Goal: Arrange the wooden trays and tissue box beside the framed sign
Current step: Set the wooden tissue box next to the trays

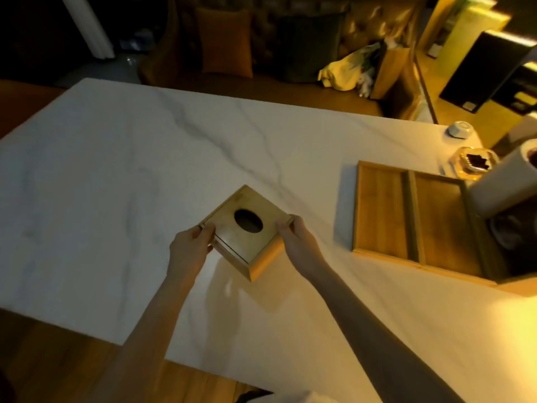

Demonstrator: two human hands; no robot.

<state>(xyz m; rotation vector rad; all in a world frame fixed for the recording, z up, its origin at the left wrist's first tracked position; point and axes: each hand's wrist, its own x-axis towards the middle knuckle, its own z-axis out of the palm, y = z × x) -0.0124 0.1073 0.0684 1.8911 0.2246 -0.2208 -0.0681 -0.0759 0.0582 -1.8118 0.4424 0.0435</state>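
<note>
A square wooden tissue box (250, 248) with an oval hole in its top is held tilted just above the white marble table (116, 170), near the middle. My left hand (189, 248) grips its left corner and my right hand (299, 242) grips its right side. A wooden tray (383, 210) with two compartments lies flat on the table to the right, apart from the box. Its right end is hidden behind a white cylinder. No framed sign is visible.
A white cylinder (502, 187) stands over the tray's right end. Behind it sit a small glass dish with dark contents (473, 164) and a white faceted bowl (460, 130). A sofa with cushions (226, 42) and bags (343, 74) lie beyond the table's far edge.
</note>
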